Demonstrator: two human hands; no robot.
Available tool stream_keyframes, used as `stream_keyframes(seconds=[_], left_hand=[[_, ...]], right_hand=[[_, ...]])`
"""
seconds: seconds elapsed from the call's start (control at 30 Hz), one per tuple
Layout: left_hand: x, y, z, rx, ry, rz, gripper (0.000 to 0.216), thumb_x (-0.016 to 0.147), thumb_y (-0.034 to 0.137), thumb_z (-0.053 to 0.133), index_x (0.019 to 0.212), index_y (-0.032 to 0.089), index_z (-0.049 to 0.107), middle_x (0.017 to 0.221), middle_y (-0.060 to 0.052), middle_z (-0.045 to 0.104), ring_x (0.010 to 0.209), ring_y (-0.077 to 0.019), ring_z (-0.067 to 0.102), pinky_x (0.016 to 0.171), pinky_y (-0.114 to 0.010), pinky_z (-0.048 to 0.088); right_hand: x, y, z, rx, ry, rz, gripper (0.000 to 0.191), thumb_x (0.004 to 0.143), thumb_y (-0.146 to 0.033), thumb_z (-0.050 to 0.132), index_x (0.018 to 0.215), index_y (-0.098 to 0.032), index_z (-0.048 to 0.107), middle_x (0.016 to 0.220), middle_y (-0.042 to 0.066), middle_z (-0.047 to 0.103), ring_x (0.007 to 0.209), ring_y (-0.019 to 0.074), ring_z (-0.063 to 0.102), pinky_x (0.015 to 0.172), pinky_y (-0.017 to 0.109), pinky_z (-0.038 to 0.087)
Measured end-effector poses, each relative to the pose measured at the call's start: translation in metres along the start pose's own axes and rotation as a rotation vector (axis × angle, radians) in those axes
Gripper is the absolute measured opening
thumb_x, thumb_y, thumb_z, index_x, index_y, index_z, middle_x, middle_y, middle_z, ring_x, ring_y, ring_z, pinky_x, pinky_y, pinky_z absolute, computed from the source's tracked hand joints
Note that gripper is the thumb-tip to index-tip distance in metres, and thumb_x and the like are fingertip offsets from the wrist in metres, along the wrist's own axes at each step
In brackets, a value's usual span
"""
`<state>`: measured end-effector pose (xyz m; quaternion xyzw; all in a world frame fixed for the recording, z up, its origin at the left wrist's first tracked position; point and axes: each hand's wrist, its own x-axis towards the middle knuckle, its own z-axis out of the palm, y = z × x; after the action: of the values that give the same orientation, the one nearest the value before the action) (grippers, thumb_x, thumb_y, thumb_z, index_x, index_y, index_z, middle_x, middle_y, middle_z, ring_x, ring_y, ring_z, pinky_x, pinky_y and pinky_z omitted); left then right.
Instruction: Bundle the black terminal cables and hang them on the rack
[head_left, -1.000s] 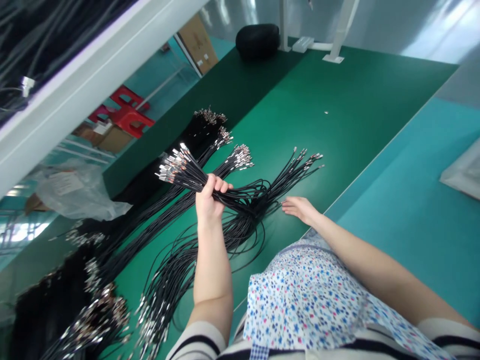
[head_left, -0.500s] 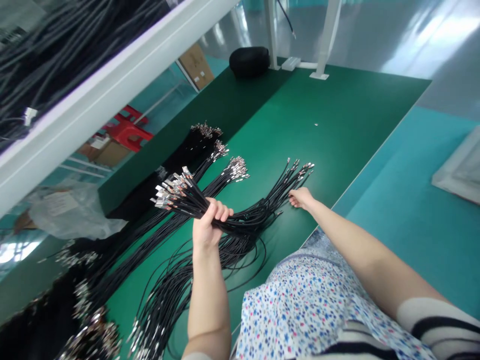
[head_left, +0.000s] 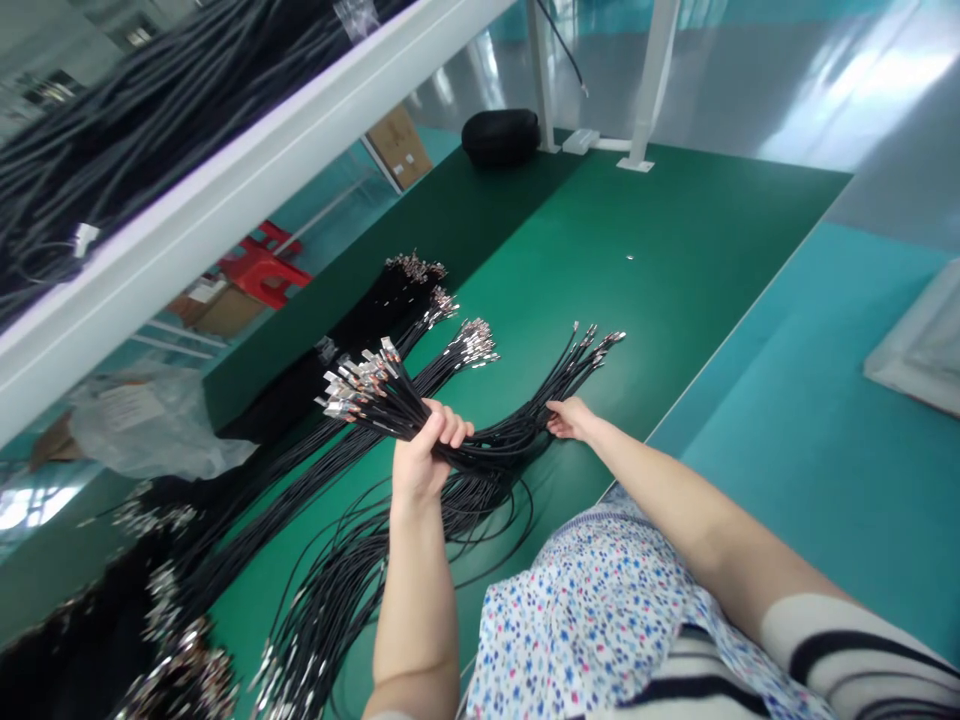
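My left hand [head_left: 422,459] is closed in a fist round a bundle of thin black cables [head_left: 390,403], lifted off the green table [head_left: 660,240]; their metal terminals [head_left: 352,381] fan out up and to the left. My right hand [head_left: 570,419] rests on another group of black cables [head_left: 562,375] lying on the table, fingers curled onto them near where the strands run toward their metal tips [head_left: 596,340]. Loose black loops [head_left: 465,500] hang and lie between the two hands.
More cable bundles with metal ends [head_left: 442,320] lie to the left and at the lower left [head_left: 187,640]. A white beam [head_left: 225,200] crosses the upper left with cables above it. A black pouch [head_left: 500,137] and white posts [head_left: 645,90] stand at the far end. The table edge [head_left: 720,350] runs on the right.
My right hand has slid left along the lying cables, from near their tips toward the bundle, and now curls on them. The left hand keeps its grip, almost unmoved.
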<state>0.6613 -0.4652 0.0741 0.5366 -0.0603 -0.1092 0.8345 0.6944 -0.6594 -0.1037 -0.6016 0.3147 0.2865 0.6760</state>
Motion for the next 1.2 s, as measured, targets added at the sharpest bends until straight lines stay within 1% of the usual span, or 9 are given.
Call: stream_keyframes(seconds=[0.13,0.23,0.37,0.47,0.6,0.7,0.93,1.03,1.2], left_hand=[[-0.003,0.001,-0.005,-0.027,0.034,-0.004,0.026,0.073,0.027,0.062,0.064,0.017,0.039,0.048,0.007,0.032,0.045,-0.0065,0.037,0.059,-0.027,0.038],[-0.002,0.003,-0.008,-0.051,0.045,-0.01,0.025,0.074,0.025,0.061,0.064,0.017,0.039,0.048,0.007,0.032,0.045,-0.0063,0.036,0.057,-0.027,0.037],[0.004,0.004,-0.007,-0.024,-0.002,-0.038,0.024,0.073,0.026,0.061,0.064,0.016,0.041,0.047,0.007,0.033,0.043,-0.0059,0.035,0.054,-0.026,0.036],[0.01,0.003,-0.002,0.006,-0.015,-0.063,0.023,0.072,0.027,0.062,0.067,0.016,0.042,0.047,0.007,0.034,0.042,-0.0056,0.036,0.053,-0.025,0.036],[0.018,0.0,0.002,0.025,-0.007,-0.083,0.024,0.072,0.027,0.062,0.068,0.015,0.042,0.047,0.007,0.036,0.042,-0.0053,0.037,0.054,-0.026,0.037],[0.021,-0.003,0.002,0.03,-0.006,-0.067,0.023,0.073,0.027,0.061,0.068,0.015,0.042,0.047,0.007,0.037,0.042,-0.0052,0.038,0.054,-0.026,0.038],[0.031,-0.009,0.007,0.077,-0.004,-0.019,0.023,0.072,0.024,0.061,0.089,0.012,0.051,0.066,0.0,0.054,0.041,-0.0051,0.043,0.049,-0.025,0.037],[0.031,-0.008,0.005,0.079,-0.046,-0.011,0.025,0.072,0.025,0.061,0.093,0.012,0.053,0.083,-0.007,0.06,0.043,-0.0057,0.047,0.049,-0.025,0.038],[0.03,-0.004,-0.005,0.044,-0.029,-0.071,0.021,0.071,0.028,0.062,0.082,0.01,0.058,0.071,-0.005,0.06,0.045,-0.0073,0.048,0.049,-0.024,0.038]], right_hand=[[-0.019,0.001,-0.011,-0.078,0.055,-0.083,0.022,0.076,-0.023,0.054,0.059,-0.01,0.053,0.032,0.003,0.046,0.024,0.0105,0.04,0.025,0.019,0.027],[-0.047,0.001,-0.016,-0.037,0.082,-0.228,0.02,0.077,-0.03,0.052,0.066,-0.012,0.053,0.041,0.001,0.052,0.031,0.0078,0.044,0.031,0.017,0.031],[-0.079,-0.009,-0.009,-0.02,0.06,-0.639,0.028,0.077,-0.042,0.05,0.066,-0.016,0.049,0.043,-0.003,0.049,0.039,0.008,0.046,0.041,0.018,0.038],[-0.089,-0.028,-0.004,-0.294,0.135,-0.866,0.033,0.081,-0.044,0.043,0.065,-0.016,0.051,0.042,-0.002,0.048,0.041,0.0107,0.049,0.047,0.021,0.04],[-0.092,-0.056,-0.007,-0.912,0.444,-0.775,0.044,0.086,-0.04,0.032,0.064,-0.013,0.058,0.063,0.012,0.062,0.064,0.0216,0.061,0.06,0.028,0.042],[-0.101,-0.066,-0.008,-1.157,0.509,-0.653,0.046,0.087,-0.038,0.03,0.071,-0.01,0.063,0.074,0.019,0.064,0.073,0.0275,0.062,0.064,0.032,0.041],[-0.128,-0.078,0.015,-1.439,-0.035,-1.184,0.047,0.089,-0.038,0.03,0.066,-0.014,0.063,0.07,0.012,0.065,0.067,0.0202,0.061,0.061,0.026,0.037],[-0.128,-0.089,0.025,-1.528,-0.147,-1.246,0.045,0.088,-0.037,0.034,0.062,-0.015,0.063,0.066,0.011,0.065,0.061,0.0193,0.06,0.058,0.025,0.034],[-0.118,-0.096,0.038,-1.46,-0.219,-1.254,0.051,0.089,-0.044,0.03,0.062,-0.017,0.064,0.064,0.008,0.064,0.059,0.0174,0.059,0.057,0.024,0.032]])
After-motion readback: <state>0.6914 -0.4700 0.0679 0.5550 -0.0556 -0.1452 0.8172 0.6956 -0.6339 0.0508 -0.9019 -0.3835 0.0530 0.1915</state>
